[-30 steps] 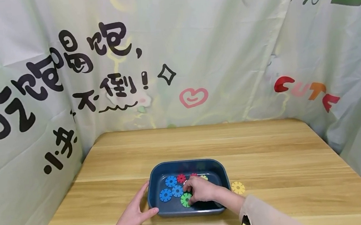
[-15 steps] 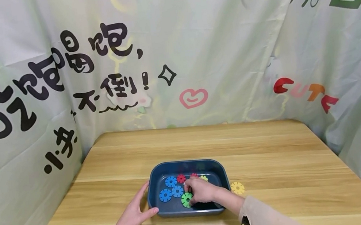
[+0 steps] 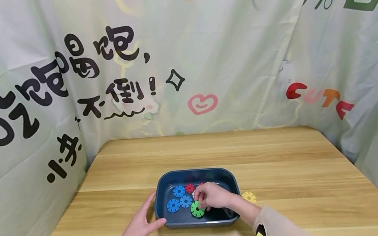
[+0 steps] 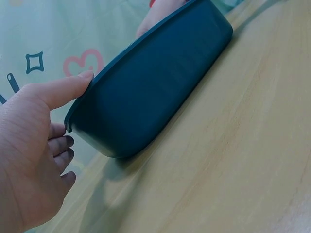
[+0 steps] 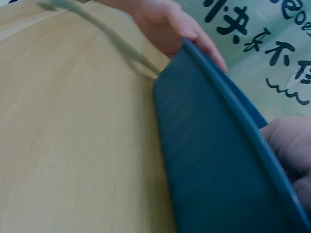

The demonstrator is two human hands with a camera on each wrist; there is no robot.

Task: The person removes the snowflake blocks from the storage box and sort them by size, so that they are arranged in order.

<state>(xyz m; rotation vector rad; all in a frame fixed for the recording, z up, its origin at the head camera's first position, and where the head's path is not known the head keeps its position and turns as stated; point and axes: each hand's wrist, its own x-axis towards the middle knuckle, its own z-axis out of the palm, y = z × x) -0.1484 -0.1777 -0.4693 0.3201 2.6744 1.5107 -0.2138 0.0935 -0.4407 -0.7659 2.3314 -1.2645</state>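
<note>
A dark blue plastic basin point(image 3: 200, 223) stands on the table, several notched snowflake discs lying in it. My right hand point(image 3: 214, 195) reaches in over the right side and pinches a green snowflake disc point(image 3: 197, 214) at its right edge, between thumb and curled fingers. The right wrist view shows this hand point(image 5: 291, 143) partly hidden behind the basin wall. My left hand point(image 3: 138, 223) holds the left end, thumb over the front left corner of the rim and fingers along the side. In the left wrist view its thumb point(image 4: 73, 90) presses the rim.
Blue discs point(image 3: 173, 205) lie left in the basin, a red disc point(image 3: 190, 188) behind them; other discs are partly covered by my right hand. A yellow disc point(image 3: 249, 197) lies on the wooden table point(image 3: 283, 162), right of the basin. Printed curtains point(image 3: 230, 52) stand behind and beside the table.
My right hand has risen slightly, and the green disc has shifted a little right with it and looks more raised. The left hand and the basin keep their places.
</note>
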